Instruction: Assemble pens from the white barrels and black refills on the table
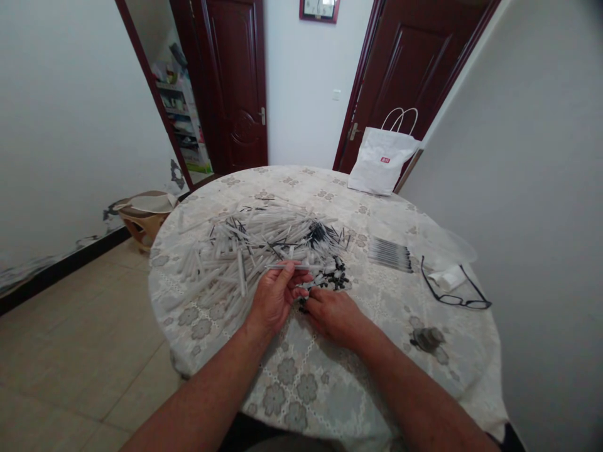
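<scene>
My left hand [274, 296] is pinched around a thin translucent pen barrel [301, 267], lying roughly level with the table. Close beside it, my right hand [335, 314] has its fingers closed and pointing down at the small black caps [336, 276]; anything between those fingertips is hidden. Past both hands spreads a large heap of clear pen barrels [221, 270]. Dark thin refills [320, 232] stick out of the heap's right part. To the right, a neat row of pens with dark ends [391, 253] lies flat.
On the right of the round table [282, 395] are black-framed glasses [455, 301], a white roll [447, 278] and a dark grey lump [428, 339]. A white paper bag [384, 160] stands at the back. On the floor at left is a brown stool [146, 220].
</scene>
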`<state>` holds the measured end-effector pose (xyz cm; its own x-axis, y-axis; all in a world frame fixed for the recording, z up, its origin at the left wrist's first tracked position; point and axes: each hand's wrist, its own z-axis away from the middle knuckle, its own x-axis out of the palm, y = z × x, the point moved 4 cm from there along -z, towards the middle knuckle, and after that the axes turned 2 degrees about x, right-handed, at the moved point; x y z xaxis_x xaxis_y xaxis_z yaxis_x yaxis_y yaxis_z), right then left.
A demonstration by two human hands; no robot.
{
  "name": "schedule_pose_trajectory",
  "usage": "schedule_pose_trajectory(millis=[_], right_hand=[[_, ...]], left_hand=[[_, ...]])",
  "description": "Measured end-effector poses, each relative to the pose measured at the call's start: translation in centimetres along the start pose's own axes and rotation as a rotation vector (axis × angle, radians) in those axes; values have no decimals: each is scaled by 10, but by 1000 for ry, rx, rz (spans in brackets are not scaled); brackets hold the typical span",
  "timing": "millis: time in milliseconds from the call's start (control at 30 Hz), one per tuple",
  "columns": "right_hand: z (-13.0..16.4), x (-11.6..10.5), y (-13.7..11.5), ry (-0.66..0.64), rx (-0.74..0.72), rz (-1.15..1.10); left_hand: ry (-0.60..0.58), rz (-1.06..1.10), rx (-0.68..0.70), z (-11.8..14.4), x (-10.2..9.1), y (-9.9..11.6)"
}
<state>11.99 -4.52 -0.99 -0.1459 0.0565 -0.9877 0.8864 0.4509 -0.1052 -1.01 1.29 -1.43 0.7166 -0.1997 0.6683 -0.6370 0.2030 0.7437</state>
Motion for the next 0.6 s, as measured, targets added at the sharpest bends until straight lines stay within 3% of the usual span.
schedule_pose_trajectory(millis=[133,267,400,600], right_hand=[[4,-12,12,264,36,-309],[12,-10,45,539,334,-774],[12,1,61,588,476,-1063],[11,-1,60,617,463,-1134]], left_hand=[[24,-2,1,-1,-1,0],[31,-34,-15,-1,-2,-3],[9,-65,-42,-1,-1,-7],[8,-84,-51,-1,0,-8]])
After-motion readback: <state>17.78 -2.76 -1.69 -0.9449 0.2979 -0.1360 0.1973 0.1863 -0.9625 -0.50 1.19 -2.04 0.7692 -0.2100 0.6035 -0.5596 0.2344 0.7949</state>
